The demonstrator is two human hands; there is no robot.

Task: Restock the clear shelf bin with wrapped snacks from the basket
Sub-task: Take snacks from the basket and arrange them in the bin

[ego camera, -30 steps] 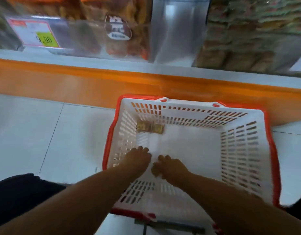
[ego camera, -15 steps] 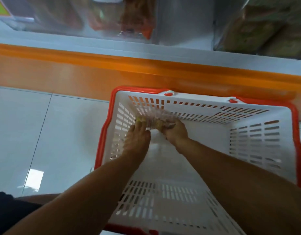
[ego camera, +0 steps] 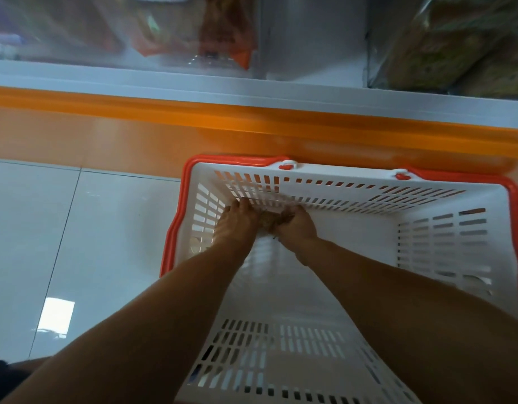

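Note:
A white slotted basket (ego camera: 444, 246) with a red rim stands on the floor against the shelf base. Both my hands reach deep into its far left corner. My left hand (ego camera: 237, 225) and my right hand (ego camera: 298, 227) close together around a small pile of brown wrapped snacks (ego camera: 270, 221), which shows only between them. The clear shelf bins (ego camera: 316, 36) run along the top of the view, above the basket.
An orange kick board (ego camera: 135, 135) and a white shelf edge (ego camera: 164, 83) lie behind the basket. Orange snack packs (ego camera: 228, 39) fill the left bin and greenish packs (ego camera: 461, 45) the right one. Glossy white floor tiles (ego camera: 77, 243) spread to the left.
Both hands moved from the basket's middle to its far left corner and closed on the snacks lying there. The view tilted down toward the basket.

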